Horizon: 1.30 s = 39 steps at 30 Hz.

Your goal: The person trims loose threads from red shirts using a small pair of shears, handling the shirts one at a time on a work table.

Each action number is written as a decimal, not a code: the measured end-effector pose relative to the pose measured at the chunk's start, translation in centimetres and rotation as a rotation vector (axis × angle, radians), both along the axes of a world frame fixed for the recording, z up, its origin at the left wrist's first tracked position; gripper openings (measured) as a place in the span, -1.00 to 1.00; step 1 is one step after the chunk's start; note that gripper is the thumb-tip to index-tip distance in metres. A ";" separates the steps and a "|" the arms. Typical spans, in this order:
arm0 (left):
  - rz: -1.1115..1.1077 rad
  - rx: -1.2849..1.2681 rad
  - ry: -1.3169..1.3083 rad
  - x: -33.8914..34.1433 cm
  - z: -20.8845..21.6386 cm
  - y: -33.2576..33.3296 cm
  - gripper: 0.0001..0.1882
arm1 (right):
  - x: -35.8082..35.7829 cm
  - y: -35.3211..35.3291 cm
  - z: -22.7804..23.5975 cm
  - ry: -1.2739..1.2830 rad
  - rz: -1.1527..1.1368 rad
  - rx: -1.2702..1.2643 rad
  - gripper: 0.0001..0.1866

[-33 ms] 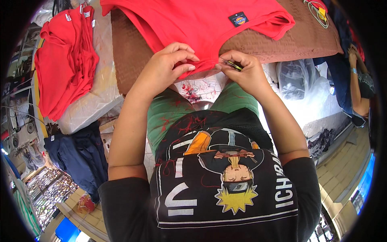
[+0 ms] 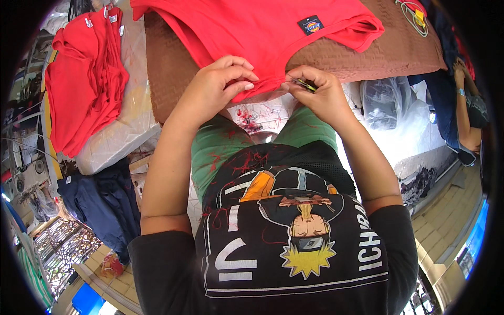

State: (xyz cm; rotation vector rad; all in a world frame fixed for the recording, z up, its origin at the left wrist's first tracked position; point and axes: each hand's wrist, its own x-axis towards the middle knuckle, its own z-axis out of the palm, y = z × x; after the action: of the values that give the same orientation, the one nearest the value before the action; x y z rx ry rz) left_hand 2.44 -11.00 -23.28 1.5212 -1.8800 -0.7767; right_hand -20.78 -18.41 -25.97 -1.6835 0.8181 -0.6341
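Note:
A red sleeveless garment with a dark patch on it lies across the brown-covered work surface, its near end drawn to the edge in front of me. My left hand pinches the fabric at that end between thumb and fingers. Close beside it, my right hand has its thumb and index finger together at the garment's other edge. Small yellow-green thread snips are tucked in that hand, mostly covered by the fingers.
Red garments are heaped on a plastic-covered surface to the left, with dark blue clothing below. Clear plastic bags sit to the right. A looped cord lies at the far right corner. Another person's arm shows at the right rim.

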 end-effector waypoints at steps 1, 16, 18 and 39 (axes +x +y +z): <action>0.005 0.003 0.009 0.0 0.0 0.0 -0.80 | -0.1 0.0 0.0 0.005 -0.009 0.005 -0.84; 0.083 -0.123 -0.105 -1.2 0.2 0.2 -0.87 | -0.5 0.1 0.1 -0.014 -0.027 -0.049 -0.85; 0.087 -0.113 -0.058 -1.4 0.7 0.2 -0.87 | -0.7 0.2 0.2 -0.010 -0.032 -0.058 -0.86; 0.063 -0.160 -0.193 -2.2 -0.3 0.3 -0.76 | -1.3 0.2 -0.5 0.015 -0.045 -0.131 -0.86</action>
State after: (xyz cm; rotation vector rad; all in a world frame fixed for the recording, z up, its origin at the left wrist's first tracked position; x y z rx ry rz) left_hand 0.29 -10.74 -23.62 1.5925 -1.9694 -0.4528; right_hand -22.09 -18.18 -26.45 -1.7943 0.8425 -0.7199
